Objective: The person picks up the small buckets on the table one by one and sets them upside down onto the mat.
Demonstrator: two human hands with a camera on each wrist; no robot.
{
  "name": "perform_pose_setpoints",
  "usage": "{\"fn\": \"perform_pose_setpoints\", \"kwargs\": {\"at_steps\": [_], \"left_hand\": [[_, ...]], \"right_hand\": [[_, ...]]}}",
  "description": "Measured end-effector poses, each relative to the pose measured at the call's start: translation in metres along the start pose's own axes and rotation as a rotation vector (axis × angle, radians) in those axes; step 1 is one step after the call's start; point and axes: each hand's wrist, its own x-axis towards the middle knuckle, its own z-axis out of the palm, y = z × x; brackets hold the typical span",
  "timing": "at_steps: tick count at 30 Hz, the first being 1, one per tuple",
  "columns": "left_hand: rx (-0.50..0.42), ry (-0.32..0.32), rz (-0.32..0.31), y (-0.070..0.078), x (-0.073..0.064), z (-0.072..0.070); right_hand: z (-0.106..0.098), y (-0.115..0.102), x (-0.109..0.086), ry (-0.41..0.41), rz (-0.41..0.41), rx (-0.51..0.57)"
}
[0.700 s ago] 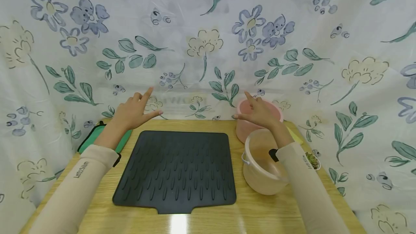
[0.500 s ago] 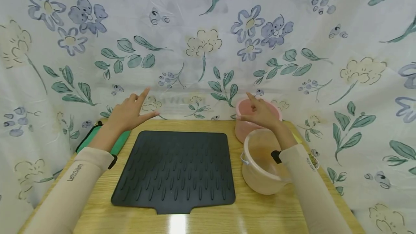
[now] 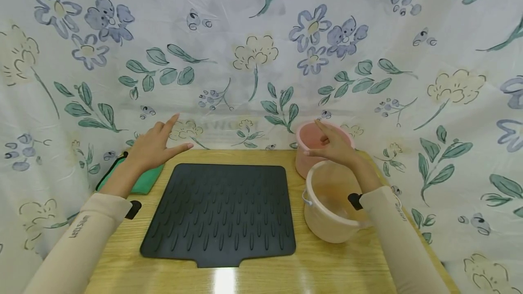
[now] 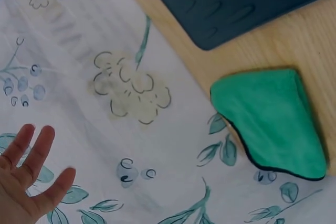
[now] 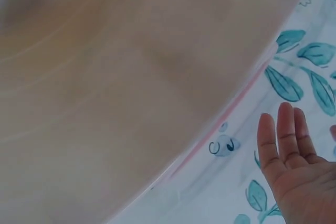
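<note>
My left hand [image 3: 153, 146] hangs in the air by the back left of the table, fingers extended and thumb spread, holding nothing. Below its wrist lies a folded green cloth [image 3: 146, 180] with a black edge, also seen in the left wrist view as a green cloth [image 4: 273, 124]. Over on the right, my right hand [image 3: 337, 146] is raised with fingers loosely extended and holds nothing. In the head view it overlaps a pink bucket [image 3: 304, 164]. Beneath the right forearm stands a cream bucket [image 3: 327, 226]; its wall [image 5: 157, 77] fills much of the right wrist view.
A black ribbed mat [image 3: 220, 212] lies on the middle of the wooden table [image 3: 261, 278], its front tab toward me. A floral curtain [image 3: 253, 22] hangs right behind the table and along both sides.
The left hand has drifted left and slightly down, uncovering more of the green cloth. The right hand has shifted a little to the right and down. The mat and buckets stay put.
</note>
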Motion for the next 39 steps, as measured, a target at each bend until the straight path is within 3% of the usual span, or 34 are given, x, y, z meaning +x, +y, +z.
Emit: {"fn": "perform_pose_setpoints", "kwargs": {"at_steps": [6, 12, 24, 39], "left_hand": [[-0.209, -0.079, -0.028, -0.003, -0.005, -0.001], [-0.301, -0.104, -0.015, -0.005, -0.009, 0.003], [-0.268, -0.185, 0.026, -0.004, -0.022, 0.011], [-0.283, -0.195, 0.035, -0.005, -0.034, 0.018]], "right_hand": [[-0.002, 0.005, -0.005, 0.014, -0.050, -0.010], [-0.003, 0.004, -0.010, -0.013, -0.085, -0.012], [-0.004, 0.006, -0.024, -0.056, -0.154, 0.030], [-0.020, -0.001, -0.038, -0.043, -0.067, 0.008]]}}
